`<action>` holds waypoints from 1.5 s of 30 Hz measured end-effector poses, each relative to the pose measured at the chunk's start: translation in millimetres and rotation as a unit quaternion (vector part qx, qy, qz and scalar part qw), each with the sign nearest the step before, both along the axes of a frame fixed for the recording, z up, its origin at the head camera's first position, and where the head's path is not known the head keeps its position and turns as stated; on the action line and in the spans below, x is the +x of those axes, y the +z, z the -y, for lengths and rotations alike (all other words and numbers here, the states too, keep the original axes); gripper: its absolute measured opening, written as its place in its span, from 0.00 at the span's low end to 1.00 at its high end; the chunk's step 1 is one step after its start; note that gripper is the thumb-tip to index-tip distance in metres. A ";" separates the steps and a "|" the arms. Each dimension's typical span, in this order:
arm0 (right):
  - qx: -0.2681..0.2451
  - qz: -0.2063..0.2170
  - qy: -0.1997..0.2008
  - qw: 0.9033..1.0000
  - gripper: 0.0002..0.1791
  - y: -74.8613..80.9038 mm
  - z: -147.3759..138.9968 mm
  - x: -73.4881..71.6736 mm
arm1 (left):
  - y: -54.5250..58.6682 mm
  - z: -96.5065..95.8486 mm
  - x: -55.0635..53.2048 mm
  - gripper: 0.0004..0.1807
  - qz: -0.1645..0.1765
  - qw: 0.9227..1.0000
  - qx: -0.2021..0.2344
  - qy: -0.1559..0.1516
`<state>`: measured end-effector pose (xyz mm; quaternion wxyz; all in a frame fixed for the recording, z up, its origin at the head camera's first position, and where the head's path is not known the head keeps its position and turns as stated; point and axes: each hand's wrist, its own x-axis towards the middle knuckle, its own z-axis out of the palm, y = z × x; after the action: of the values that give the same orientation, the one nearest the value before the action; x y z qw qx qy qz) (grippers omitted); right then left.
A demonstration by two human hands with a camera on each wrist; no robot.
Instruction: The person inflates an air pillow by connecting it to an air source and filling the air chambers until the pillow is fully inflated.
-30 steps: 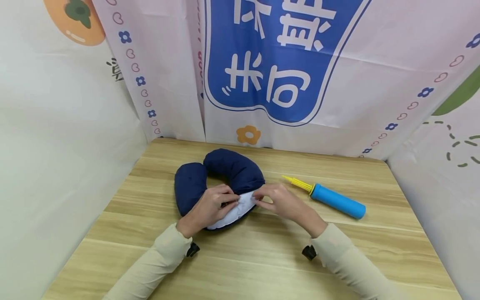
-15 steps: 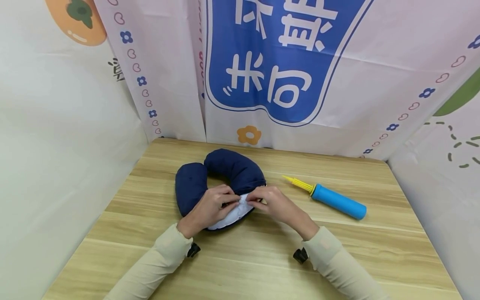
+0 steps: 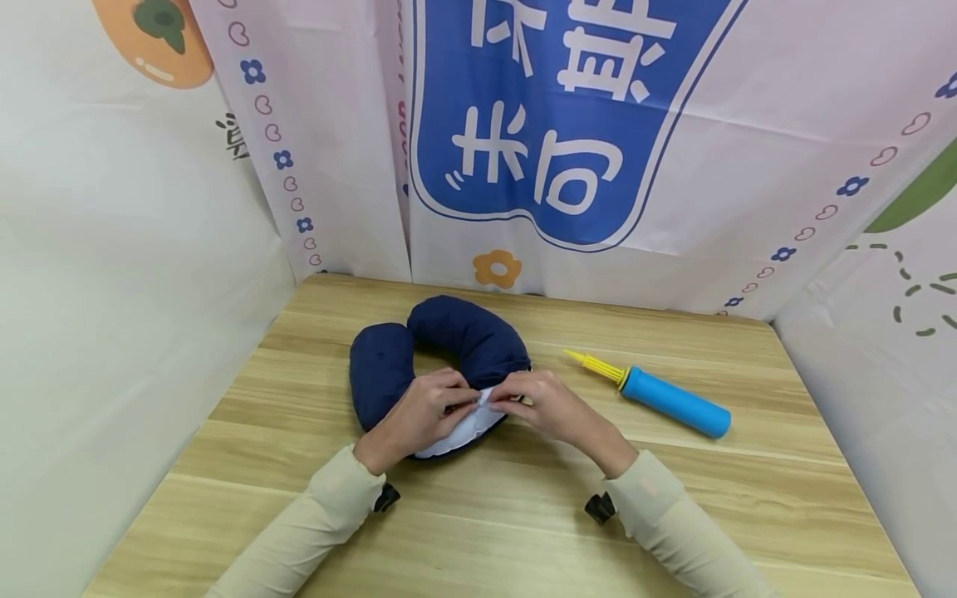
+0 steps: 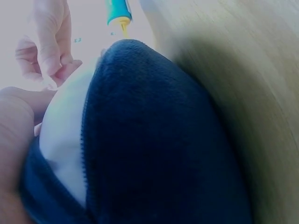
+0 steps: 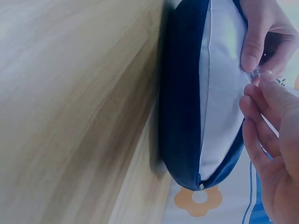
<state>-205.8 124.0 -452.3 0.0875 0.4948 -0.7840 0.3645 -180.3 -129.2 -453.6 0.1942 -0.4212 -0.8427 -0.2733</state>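
A navy U-shaped neck pillow (image 3: 473, 334) lies on the table, its zipper (image 4: 84, 149) undone along the near curve. White inner bladder fabric (image 5: 224, 88) bulges through that opening. From the left, my left hand (image 3: 429, 407) pinches a small clear air valve (image 5: 256, 73) on the bladder between thumb and fingers. Opposite it, my right hand (image 3: 552, 404) has thumb and fingertips pinched at the same valve. Fingers of both hands hide most of the valve in the head view.
A blue hand pump (image 3: 676, 403) with a yellow nozzle (image 3: 596, 365) lies on the wooden table (image 3: 508, 531) to the right of the pillow. Printed white cloth (image 3: 336, 124) hangs behind the table and at both sides.
My right hand has moved left along the white bladder, up to my left fingers, and now pinches at the valve. My left hand and the pillow have stayed in place.
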 end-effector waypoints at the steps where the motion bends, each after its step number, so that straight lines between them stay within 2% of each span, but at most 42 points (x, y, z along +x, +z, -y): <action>1: 0.000 0.000 0.002 1.000 0.06 0.5 0.4 -0.1 | 0.1 -0.1 0.0 0.07 0.000 1.000 0.000 -0.001; 7: 0.009 0.030 -0.004 1.000 0.04 5.7 3.4 1.6 | 0.1 -1.1 0.1 0.07 -0.009 1.000 -0.009 -0.007; 16: 0.055 0.087 -0.047 0.994 0.04 10.5 11.9 6.4 | -0.5 -1.9 0.3 0.08 -0.008 1.000 -0.017 -0.005; 24: 0.052 0.145 -0.069 0.986 0.03 9.5 15.1 10.4 | 0.0 -1.8 1.5 0.08 0.006 1.000 -0.017 -0.003; 36: 0.025 0.159 -0.093 0.983 0.04 7.6 19.1 13.4 | 5.4 -3.5 3.7 0.08 0.037 0.999 0.001 -0.001; 45: 0.018 0.138 -0.124 0.982 0.03 8.7 21.6 20.0 | 5.1 -5.6 4.5 0.08 0.092 0.995 0.031 0.012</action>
<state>-185.9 102.4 -443.6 0.0134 0.3404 -0.8502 0.4013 -175.8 -123.6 -448.5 0.1322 -0.3776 -0.8533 -0.3343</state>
